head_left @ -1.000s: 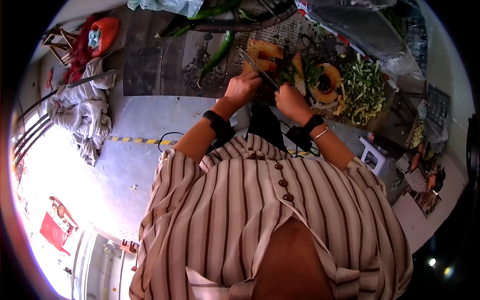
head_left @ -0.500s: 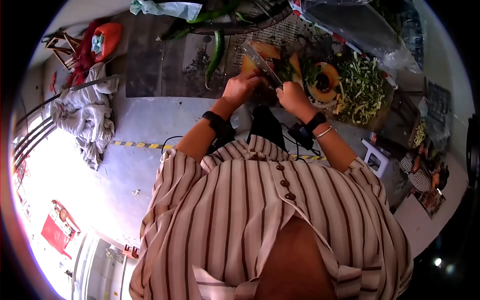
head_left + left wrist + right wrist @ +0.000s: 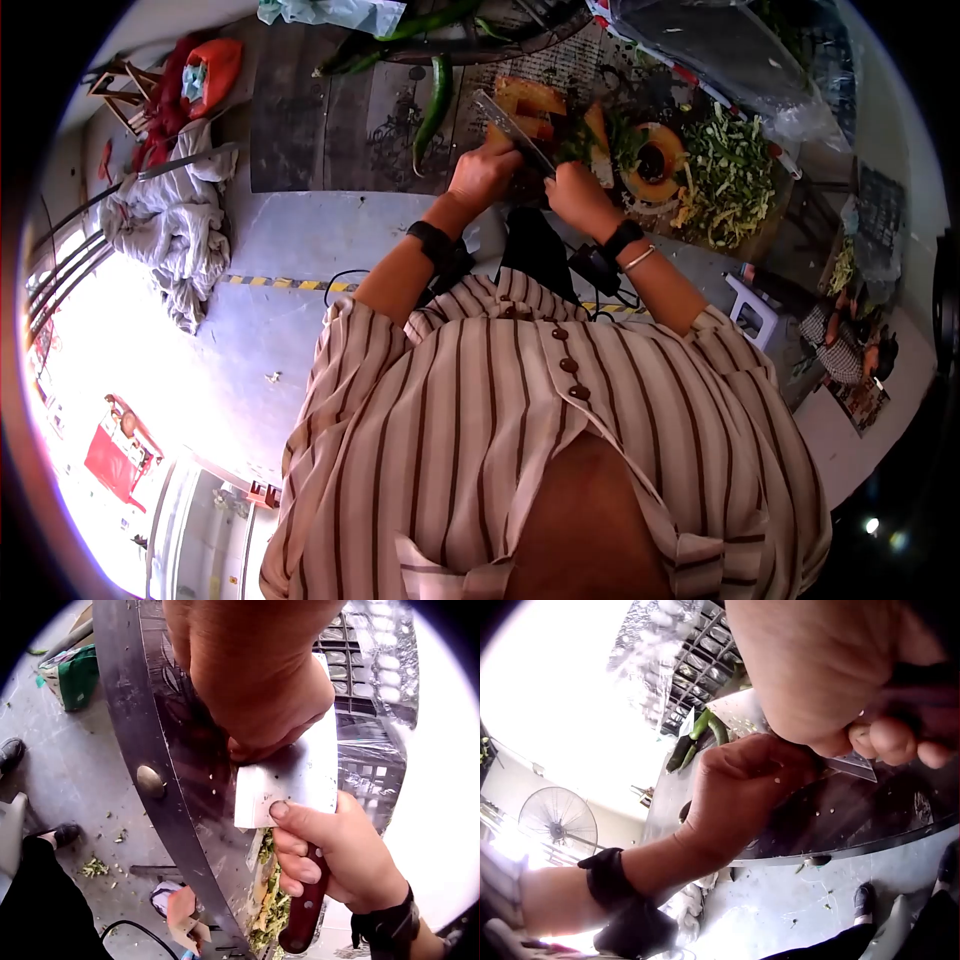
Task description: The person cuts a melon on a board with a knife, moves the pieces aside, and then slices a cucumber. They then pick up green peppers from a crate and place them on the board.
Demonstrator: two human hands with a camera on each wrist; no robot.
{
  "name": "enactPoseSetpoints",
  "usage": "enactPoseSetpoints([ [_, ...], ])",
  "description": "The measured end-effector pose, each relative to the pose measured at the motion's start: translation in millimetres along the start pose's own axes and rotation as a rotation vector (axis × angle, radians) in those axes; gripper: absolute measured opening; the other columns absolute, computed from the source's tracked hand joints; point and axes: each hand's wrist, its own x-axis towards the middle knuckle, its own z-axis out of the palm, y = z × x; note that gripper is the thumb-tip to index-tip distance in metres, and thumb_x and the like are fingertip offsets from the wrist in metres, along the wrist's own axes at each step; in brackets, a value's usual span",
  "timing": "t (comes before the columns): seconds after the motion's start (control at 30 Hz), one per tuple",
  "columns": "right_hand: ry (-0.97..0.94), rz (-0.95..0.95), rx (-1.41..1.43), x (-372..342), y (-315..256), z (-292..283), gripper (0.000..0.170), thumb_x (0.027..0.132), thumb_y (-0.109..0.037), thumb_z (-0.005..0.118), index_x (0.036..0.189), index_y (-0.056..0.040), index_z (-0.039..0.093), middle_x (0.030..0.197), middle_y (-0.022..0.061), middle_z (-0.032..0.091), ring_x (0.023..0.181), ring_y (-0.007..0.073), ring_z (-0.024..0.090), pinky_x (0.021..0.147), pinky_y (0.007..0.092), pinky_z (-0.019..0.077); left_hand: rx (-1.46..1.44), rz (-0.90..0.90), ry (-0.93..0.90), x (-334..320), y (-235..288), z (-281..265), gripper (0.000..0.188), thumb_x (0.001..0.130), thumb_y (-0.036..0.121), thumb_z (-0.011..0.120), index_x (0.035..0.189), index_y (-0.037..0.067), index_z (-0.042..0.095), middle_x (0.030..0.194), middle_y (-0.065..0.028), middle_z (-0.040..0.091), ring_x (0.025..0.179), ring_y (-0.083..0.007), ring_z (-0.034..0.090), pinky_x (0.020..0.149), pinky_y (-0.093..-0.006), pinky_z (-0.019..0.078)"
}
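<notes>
My right hand (image 3: 583,203) grips a broad knife (image 3: 515,131) by its handle. The left wrist view shows that hand (image 3: 341,855), its thumb against the blade (image 3: 289,780) and fingers round the dark red handle (image 3: 304,919). Beside the blade, my left hand (image 3: 484,178) has its fingers bent inward; in the right wrist view that hand (image 3: 735,791) hides its fingertips, and what lies under them cannot be made out. Chopped pale green vegetable (image 3: 725,180) is heaped right of the hands. One long green pepper (image 3: 434,115) lies to the left.
More green peppers (image 3: 430,22) lie on a dark tray at the far edge. Clear plastic (image 3: 720,55) covers the far right. A white stool (image 3: 752,312) stands at the right, near another person (image 3: 840,345). Crumpled grey cloth (image 3: 170,230) hangs at the left.
The knife has shifted slightly between frames, its blade turning a little. Both hands remain in nearly the same place, with the right still gripping the handle.
</notes>
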Motion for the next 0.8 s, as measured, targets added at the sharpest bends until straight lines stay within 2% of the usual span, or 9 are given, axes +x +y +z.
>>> enactPoseSetpoints([
  [0.13, 0.081, -0.05, 0.024, 12.3, -1.3, 9.8, 0.021, 0.074, -0.012, 0.054, 0.068, 0.0078, 0.057, 0.067, 0.0281, 0.054, 0.068, 0.0424, 0.055, 0.062, 0.045, 0.045, -0.013, 0.026, 0.039, 0.0, 6.0, -2.3, 0.008, 0.069, 0.006, 0.053, 0.076, 0.01, 0.056, 0.076, -0.0061, 0.055, 0.069, -0.0269, 0.058, 0.056, -0.0349, 0.0483],
  [0.27, 0.208, -0.068, 0.096, 15.9, 3.4, 4.5, 0.022, 0.073, -0.013, 0.056, 0.068, 0.0084, 0.057, 0.067, 0.0286, 0.054, 0.067, 0.0432, 0.055, 0.06, 0.0442, 0.0443, -0.058, 0.01, 0.0, -0.2, 4.1, -7.6, 0.017, 0.07, 0.006, 0.052, 0.085, 0.011, 0.06, 0.085, -0.0069, 0.06, 0.075, -0.0264, 0.059, 0.06, -0.0341, 0.0494],
  [0.33, 0.235, 0.0, 0.281, 11.9, 13.4, -2.3, 0.024, 0.072, -0.014, 0.056, 0.067, 0.0096, 0.056, 0.065, 0.0287, 0.053, 0.064, 0.0431, 0.054, 0.057, 0.0435, 0.0427, -0.079, -0.007, -0.013, 1.9, 0.6, -15.9, 0.021, 0.071, 0.007, 0.052, 0.089, 0.011, 0.061, 0.089, -0.0074, 0.061, 0.078, -0.0263, 0.06, 0.062, -0.0337, 0.0498],
  [0.4, 0.214, 0.061, 0.304, 5.5, 20.3, -13.8, 0.028, 0.073, -0.015, 0.056, 0.065, 0.0111, 0.052, 0.059, 0.0277, 0.05, 0.062, 0.0421, 0.054, 0.054, 0.0425, 0.0413, -0.094, -0.037, -0.011, -1.8, -5.1, -25.6, 0.026, 0.07, 0.008, 0.054, 0.095, 0.012, 0.062, 0.094, -0.008, 0.062, 0.08, -0.0262, 0.06, 0.065, -0.0334, 0.0501],
  [0.5, 0.21, 0.062, 0.241, -11.3, 19.3, -29.3, 0.029, 0.075, -0.017, 0.056, 0.064, 0.0104, 0.053, 0.059, 0.0271, 0.05, 0.061, 0.0417, 0.054, 0.055, 0.0432, 0.0416, -0.084, -0.071, 0.019, -4.3, -3.6, -42.8, 0.02, 0.074, 0.01, 0.057, 0.093, 0.008, 0.062, 0.089, -0.0095, 0.062, 0.077, -0.0278, 0.061, 0.065, -0.0324, 0.0496],
  [0.6, 0.261, -0.077, 0.056, -19.2, 28.3, -19.9, 0.029, 0.076, -0.017, 0.055, 0.065, 0.0091, 0.054, 0.059, 0.026, 0.051, 0.061, 0.041, 0.054, 0.056, 0.0437, 0.0419, -0.086, -0.148, 0.031, -6.2, 0.5, -61.4, 0.014, 0.078, 0.011, 0.06, 0.091, 0.005, 0.063, 0.086, -0.0115, 0.063, 0.076, -0.0283, 0.061, 0.065, -0.0308, 0.0492],
  [0.67, 0.106, 0.026, 0.084, -28.2, 20.6, -16.1, 0.027, 0.077, -0.016, 0.054, 0.065, 0.0075, 0.054, 0.061, 0.0242, 0.052, 0.061, 0.04, 0.053, 0.056, 0.0442, 0.0419, -0.042, -0.204, 0.053, -13.4, 0.4, -67.9, 0.014, 0.076, 0.009, 0.061, 0.09, 0.005, 0.064, 0.085, -0.0118, 0.063, 0.077, -0.0282, 0.061, 0.065, -0.0309, 0.0492],
  [0.7, 0.096, -0.011, 0.127, -31.9, 18.3, -13.3, 0.027, 0.078, -0.016, 0.053, 0.063, 0.0058, 0.053, 0.061, 0.0222, 0.053, 0.06, 0.0384, 0.052, 0.055, 0.0443, 0.0414, -0.02, -0.2, 0.05, -18.2, -1.5, -69.6, 0.014, 0.078, 0.015, 0.057, 0.089, 0.01, 0.064, 0.085, -0.0086, 0.062, 0.076, -0.028, 0.06, 0.063, -0.0345, 0.0492],
  [0.8, 0.028, -0.048, 0.079, -29.7, 18.6, -2.4, 0.025, 0.077, -0.014, 0.053, 0.06, 0.0049, 0.052, 0.06, 0.0207, 0.053, 0.057, 0.037, 0.052, 0.054, 0.045, 0.0416, -0.025, -0.122, -0.038, -25.6, -2.7, -67.3, 0.018, 0.074, 0.009, 0.056, 0.091, 0.01, 0.063, 0.086, -0.007, 0.062, 0.078, -0.0277, 0.06, 0.065, -0.0348, 0.0495],
])
